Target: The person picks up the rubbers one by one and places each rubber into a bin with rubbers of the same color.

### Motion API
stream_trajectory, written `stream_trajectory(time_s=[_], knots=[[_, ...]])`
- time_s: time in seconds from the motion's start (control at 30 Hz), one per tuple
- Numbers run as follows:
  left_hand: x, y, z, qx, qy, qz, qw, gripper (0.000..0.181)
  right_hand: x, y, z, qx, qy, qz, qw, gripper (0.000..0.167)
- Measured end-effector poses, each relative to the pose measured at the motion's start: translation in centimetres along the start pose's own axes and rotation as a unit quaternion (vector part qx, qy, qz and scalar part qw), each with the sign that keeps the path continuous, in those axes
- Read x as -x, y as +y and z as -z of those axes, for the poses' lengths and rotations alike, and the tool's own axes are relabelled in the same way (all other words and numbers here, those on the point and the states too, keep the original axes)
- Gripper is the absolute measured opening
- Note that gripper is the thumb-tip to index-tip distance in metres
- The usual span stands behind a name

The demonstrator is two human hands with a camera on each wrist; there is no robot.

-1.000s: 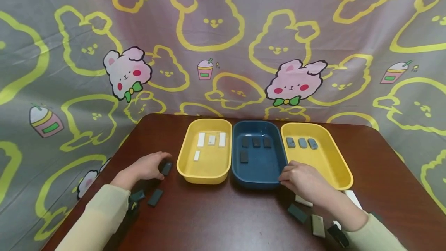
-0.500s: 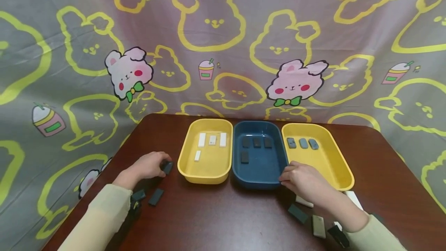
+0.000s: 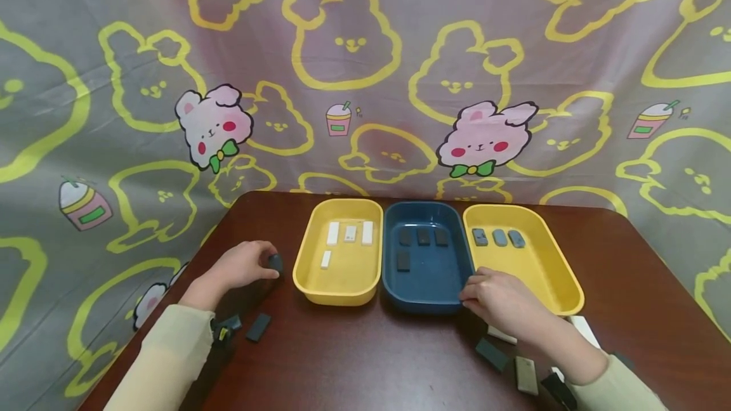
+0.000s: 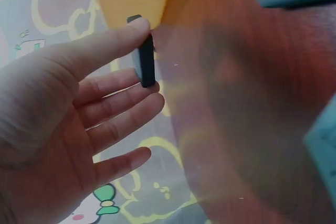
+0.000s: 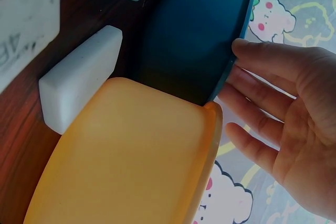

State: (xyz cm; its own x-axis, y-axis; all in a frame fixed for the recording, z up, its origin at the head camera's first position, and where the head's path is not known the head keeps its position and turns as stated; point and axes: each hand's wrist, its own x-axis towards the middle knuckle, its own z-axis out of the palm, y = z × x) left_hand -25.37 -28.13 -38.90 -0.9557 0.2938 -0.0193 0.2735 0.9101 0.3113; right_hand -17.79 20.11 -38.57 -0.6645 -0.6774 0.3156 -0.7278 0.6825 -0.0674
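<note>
- Head view: left hand [image 3: 242, 265], at the left of the table [image 3: 371, 360], a dark block [image 3: 276, 263] pinched between thumb and fingers; block located just left of the left yellow tray [image 3: 339, 297].
- Right hand [image 3: 502, 300], thumb and fingers pinching the near right corner of the blue tray [image 3: 422, 304], middle of three.
- Right yellow tray [image 3: 562, 271], beside the blue one; contents, three grey-blue blocks [image 3: 499, 238] in a row.
- Left yellow tray, contents: four white blocks [image 3: 333, 233]. Blue tray, contents: four black blocks [image 3: 403, 262].
- Loose on the table: a dark slab [image 3: 259, 327] near the left sleeve [image 3: 179, 341]; a green slab [image 3: 492, 355] and a tan slab [image 3: 526, 375] near the right forearm.
- Left wrist view: dark block on end, thumb on one side, fingertips opposite; remaining fingers spread.
- Right wrist view: thumb on the blue rim, lower fingers apart; white slab [image 5: 81, 80] beside both trays.
</note>
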Motion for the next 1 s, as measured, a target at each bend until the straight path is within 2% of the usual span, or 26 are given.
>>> stream_trajectory(time_s=[0.13, 0.27, 0.33, 0.47, 0.6, 0.77, 0.87, 1.0], knots=[[0.1, 0.7, 1.0, 0.015, 0.042, 0.003, 0.9990, 0.048, -0.1, 0.0, -0.1, 0.001, -0.003, 0.004, 1.0000, 0.013], [-0.2, 2.2, 2.1, 0.020, 0.097, -0.009, 0.9951, 0.053, -0.1, 0.0, 0.0, -0.002, -0.001, 0.009, 1.0000, 0.012], [-0.6, 3.2, 2.6, 0.013, 0.117, -0.025, 0.9928, 0.054, -0.1, 0.0, 0.0, -0.003, 0.000, 0.009, 1.0000, 0.012], [-1.6, 5.3, 3.4, -0.013, 0.137, -0.065, 0.9883, 0.053, 0.0, -0.1, 0.0, -0.001, -0.003, 0.004, 1.0000, 0.012], [-2.9, 7.7, 4.0, -0.047, 0.136, -0.102, 0.9844, 0.051, 0.0, -0.1, 0.0, 0.002, -0.009, -0.001, 1.0000, 0.012], [-4.4, 11.2, 5.0, -0.089, 0.110, -0.149, 0.9787, 0.053, -0.1, 0.0, 0.1, 0.007, -0.012, -0.001, 0.9999, 0.012], [-5.3, 13.3, 5.3, -0.111, 0.099, -0.186, 0.9713, 0.052, -0.1, 0.0, 0.1, 0.009, -0.011, -0.001, 0.9999, 0.012], [-6.7, 15.7, 5.2, -0.148, 0.084, -0.234, 0.9573, 0.051, -0.1, 0.0, 0.1, 0.012, -0.003, 0.003, 0.9999, 0.012]])
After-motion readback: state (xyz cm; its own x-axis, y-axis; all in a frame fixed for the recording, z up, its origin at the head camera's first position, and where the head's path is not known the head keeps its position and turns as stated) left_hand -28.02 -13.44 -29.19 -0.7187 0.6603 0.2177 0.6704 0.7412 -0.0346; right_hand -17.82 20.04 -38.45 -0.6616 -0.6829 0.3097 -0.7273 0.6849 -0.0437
